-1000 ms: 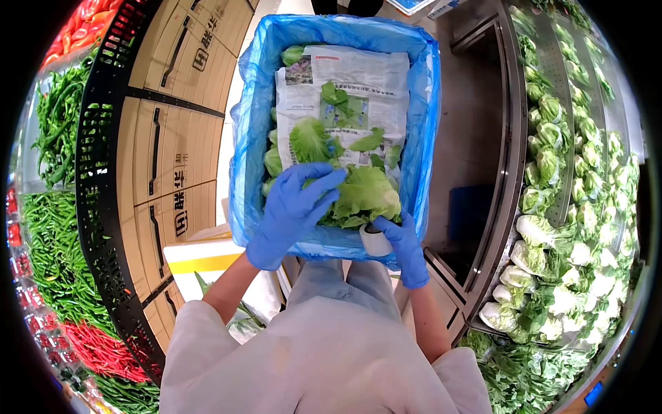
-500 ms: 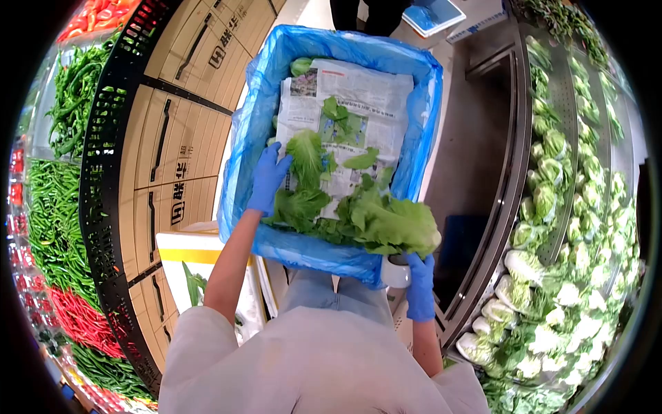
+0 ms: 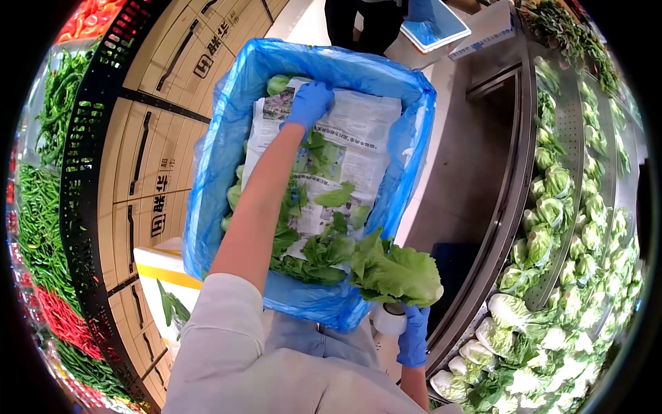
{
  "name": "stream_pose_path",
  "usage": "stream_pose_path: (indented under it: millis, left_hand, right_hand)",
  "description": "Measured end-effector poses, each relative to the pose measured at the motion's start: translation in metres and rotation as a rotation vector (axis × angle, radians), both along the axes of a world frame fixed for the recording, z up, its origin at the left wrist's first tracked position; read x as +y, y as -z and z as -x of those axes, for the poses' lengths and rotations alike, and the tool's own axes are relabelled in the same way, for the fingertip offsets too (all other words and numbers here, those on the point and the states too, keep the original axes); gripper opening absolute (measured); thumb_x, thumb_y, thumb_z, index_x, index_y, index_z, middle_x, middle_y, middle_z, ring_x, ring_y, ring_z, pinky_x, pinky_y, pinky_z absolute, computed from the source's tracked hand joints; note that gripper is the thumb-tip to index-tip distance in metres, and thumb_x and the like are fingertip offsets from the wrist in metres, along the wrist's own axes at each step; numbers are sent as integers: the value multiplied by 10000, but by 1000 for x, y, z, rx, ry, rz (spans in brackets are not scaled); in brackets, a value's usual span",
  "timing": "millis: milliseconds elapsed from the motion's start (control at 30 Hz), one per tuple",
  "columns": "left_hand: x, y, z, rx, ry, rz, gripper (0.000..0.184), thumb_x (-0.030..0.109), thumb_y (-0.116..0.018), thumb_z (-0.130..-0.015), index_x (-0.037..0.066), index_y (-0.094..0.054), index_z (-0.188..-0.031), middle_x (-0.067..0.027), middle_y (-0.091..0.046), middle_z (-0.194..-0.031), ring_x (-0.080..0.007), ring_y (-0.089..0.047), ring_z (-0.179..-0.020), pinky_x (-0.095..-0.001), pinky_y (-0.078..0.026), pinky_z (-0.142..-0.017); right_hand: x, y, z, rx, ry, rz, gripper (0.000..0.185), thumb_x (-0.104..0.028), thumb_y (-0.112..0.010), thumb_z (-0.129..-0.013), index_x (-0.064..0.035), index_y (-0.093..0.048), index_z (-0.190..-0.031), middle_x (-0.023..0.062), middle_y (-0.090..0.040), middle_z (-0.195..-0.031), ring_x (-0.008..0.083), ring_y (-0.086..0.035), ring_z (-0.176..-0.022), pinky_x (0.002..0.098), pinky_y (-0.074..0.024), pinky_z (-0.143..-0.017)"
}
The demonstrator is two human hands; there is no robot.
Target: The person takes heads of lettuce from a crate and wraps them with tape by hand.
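My gloved left hand reaches across the crate to the far part of the newspaper. Its fingers look bent round the sheet's far edge, their tips hidden. Lower right, my gloved right hand is closed around the base of a leafy green lettuce, which hangs over the crate's near right corner. A white round object sits beside that hand; its kind is unclear. Loose lettuce leaves lie on the newspaper, mostly at the near end. Blue plastic film lines the crate.
Tan cartons stack on the left beside shelves of green peppers and red chillies. Cabbages fill the right-hand shelf. A white foam box stands near left. Another person stands beyond the crate.
My left hand has moved from the crate's left side to the far end of the newspaper. The right hand with the lettuce sits lower, and the view has shifted.
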State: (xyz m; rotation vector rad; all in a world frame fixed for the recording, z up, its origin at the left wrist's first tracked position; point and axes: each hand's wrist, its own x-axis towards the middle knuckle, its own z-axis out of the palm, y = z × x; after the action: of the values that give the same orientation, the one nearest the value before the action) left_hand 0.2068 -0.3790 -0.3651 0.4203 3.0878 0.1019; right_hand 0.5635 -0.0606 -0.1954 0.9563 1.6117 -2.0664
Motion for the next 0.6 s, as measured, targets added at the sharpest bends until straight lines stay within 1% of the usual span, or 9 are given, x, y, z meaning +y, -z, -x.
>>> stream_pose_path:
  millis: [67,267,333,367,400,433,467,500,600]
  left_hand:
    - [-10,13,-6,147,195,-84,163,91,-578,-677,88,-576,-840,-100,-518,-858,-275,-522,-860,-379,-423,-766]
    - [1,-28,-50,141,331,-130,157,38,-548,-697,63,-542,-852,-100,-526,-848,-271,-539,-779,-378,-443,-704]
    - [14,-45,-100,-107,375,-259,224,58,-544,-721,54,-525,-944,-108,-542,-898,-292,-543,-811,-376,-460,-697]
    - [11,-44,-134,11,570,-179,276,65,-537,-753,54,-512,-1028,-112,-550,-933,-285,-558,-812,-374,-470,-681]
    - [5,-35,-173,27,693,-306,297,61,-525,-770,77,-514,-1067,-111,-549,-940,-259,-575,-807,-383,-477,-676]
    - [11,-56,-207,-448,581,-355,301,74,-519,-785,101,-518,-1085,-105,-558,-977,-253,-585,-835,-378,-482,-716]
    - [2,-42,-259,-432,717,14,269,98,-520,-806,110,-540,-1074,-97,-576,-980,-242,-587,-882,-362,-480,-749]
    - [-14,-8,-308,-835,382,-717,264,164,-546,-829,106,-536,-1087,-96,-589,-982,-220,-580,-913,-349,-465,-778]
    - [-30,-35,-367,-780,572,-641,307,248,-576,-838,113,-527,-1109,-106,-582,-1025,-200,-565,-951,-348,-444,-826]
  right_hand:
    - [6,0,3,13,-15,11,475,-148,-611,-810,-60,-437,-1243,57,-513,-1197,164,-508,-1064,315,-405,-903]
    - [15,1,24,19,-17,85,468,-149,-613,-807,-59,-445,-1235,58,-517,-1189,160,-509,-1062,316,-408,-901]
    - [21,4,26,10,-34,70,462,-144,-606,-807,-61,-443,-1232,58,-521,-1181,164,-511,-1061,318,-419,-894]
    - [22,4,28,8,-38,77,462,-144,-606,-807,-61,-443,-1232,58,-521,-1181,164,-511,-1061,318,-419,-894]
    - [22,3,30,30,8,102,470,-136,-601,-806,-65,-433,-1239,59,-518,-1182,168,-516,-1054,321,-425,-889]
    - [20,2,31,53,55,128,478,-129,-596,-805,-69,-422,-1246,60,-516,-1183,172,-522,-1047,324,-432,-884]
    - [18,0,34,51,53,133,478,-129,-596,-805,-69,-422,-1246,60,-516,-1183,172,-522,-1047,324,-432,-884]
    - [16,-3,38,47,87,139,446,-83,-611,-781,-58,-470,-1204,64,-543,-1143,158,-539,-1013,311,-440,-867]
    - [10,-9,43,17,125,143,418,-39,-624,-761,-45,-514,-1164,65,-571,-1101,149,-557,-977,302,-447,-854]
